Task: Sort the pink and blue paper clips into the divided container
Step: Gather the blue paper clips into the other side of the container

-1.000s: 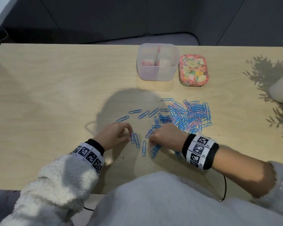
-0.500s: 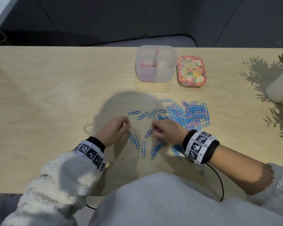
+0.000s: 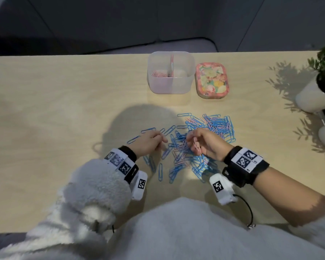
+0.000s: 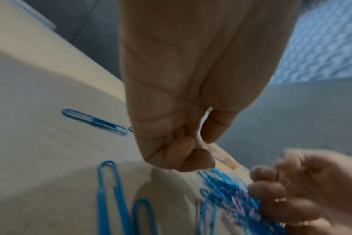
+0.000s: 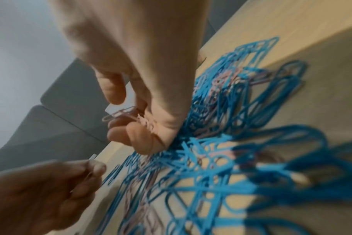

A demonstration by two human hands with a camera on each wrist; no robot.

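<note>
A heap of blue and pink paper clips [image 3: 215, 126] lies mid-table, spreading toward me. My right hand [image 3: 193, 142] hovers over its near part, palm turned inward, fingers curled round a small bunch of pink clips [image 5: 120, 113]. My left hand [image 3: 162, 140] is just left of it, fingers curled, thumb and fingertips pinching what looks like one thin pale clip [image 5: 90, 174]; the blur hides its colour. The clear divided container [image 3: 170, 85] stands at the far edge, with pink clips [image 3: 158, 74] in its left half.
Loose blue clips [image 3: 160, 171] lie scattered left of and below the hands. A flowered lid [image 3: 212, 80] lies right of the container. A white plant pot [image 3: 315, 98] stands at the right edge. The table's left half is bare wood.
Both hands rose from the near clips and moved a little farther up the table. The right hand turned over and now shows pink clips in its fingers.
</note>
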